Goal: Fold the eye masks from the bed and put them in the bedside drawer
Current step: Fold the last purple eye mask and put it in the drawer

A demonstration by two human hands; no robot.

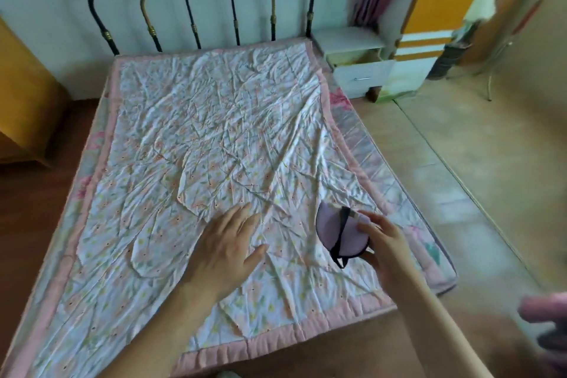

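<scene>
A pale lilac eye mask (333, 232) with a black strap is folded in half and held just above the bed's right side. My right hand (382, 242) grips it by its right edge. My left hand (228, 245) rests flat on the wrinkled floral quilt (199, 132), fingers spread, holding nothing. The white bedside cabinet (352, 40) stands at the far right of the headboard, and its drawer (365, 74) is pulled out. No other eye mask shows on the bed.
A black and brass metal headboard (199, 6) stands against the wall. A yellow wooden cabinet (24, 101) stands left of the bed. Tiled floor (475, 163) runs along the bed's right side, with a blurred pink shape (546, 310) at the lower right.
</scene>
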